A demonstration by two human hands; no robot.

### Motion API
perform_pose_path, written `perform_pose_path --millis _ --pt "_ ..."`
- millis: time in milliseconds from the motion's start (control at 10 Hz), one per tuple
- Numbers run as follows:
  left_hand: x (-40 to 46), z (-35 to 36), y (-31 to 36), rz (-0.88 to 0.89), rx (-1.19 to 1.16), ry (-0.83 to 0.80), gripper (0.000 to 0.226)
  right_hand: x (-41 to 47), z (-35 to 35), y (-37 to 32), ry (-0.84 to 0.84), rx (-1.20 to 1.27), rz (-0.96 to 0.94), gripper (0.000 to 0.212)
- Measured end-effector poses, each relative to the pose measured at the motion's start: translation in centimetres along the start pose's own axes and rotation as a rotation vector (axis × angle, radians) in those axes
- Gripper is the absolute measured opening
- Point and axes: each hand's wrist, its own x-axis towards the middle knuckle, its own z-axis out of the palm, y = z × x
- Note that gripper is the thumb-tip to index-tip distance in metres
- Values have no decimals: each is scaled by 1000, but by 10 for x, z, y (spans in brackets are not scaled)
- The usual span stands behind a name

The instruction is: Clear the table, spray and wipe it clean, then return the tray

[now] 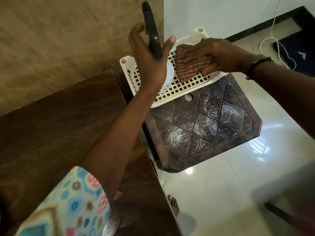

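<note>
Here the right hand has its fingers clamped on a folded striped cloth, held just above the white perforated tray. The left hand, nearer the tray's left edge, curls around a dark object whose long axis stands upright above the tray. The tray lies on a scratched dark stool; the brown table lies left of the tray, so the cloth likely travels leftward
</note>
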Motion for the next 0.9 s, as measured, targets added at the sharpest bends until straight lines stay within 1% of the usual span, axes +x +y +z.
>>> perform_pose_path --millis 100,200,300,400,500,600,700,800,900 --pt "-12 -13 -6 -132 75 -54 91 7 3 3 -39 -24 -37 61" --pt "-30 -24 -16 -198 177 -100 95 10 11 7 -109 -94 -63 62" --pt "-40 -30 -25 -154 234 -151 89 12 9 9 -195 -100 -29 66" --pt "-44 -32 -25 -124 277 -174 81 10 4 5 -204 -26 54 71" --pt "-47 -31 -25 -150 292 -177 74 8 -2 -2 -83 90 108 63" --pt "-45 -32 -26 -152 301 -176 74 11 0 -9 -91 33 134 35" --pt "-45 -34 -27 -152 316 -178 74 11 11 -25 -42 3 229 36" --pt "-45 -37 -27 -144 331 -217 75 13 20 -28 49 -12 277 37" --pt "-47 -44 -24 -136 367 -251 78 12 24 -29 76 -69 275 35"
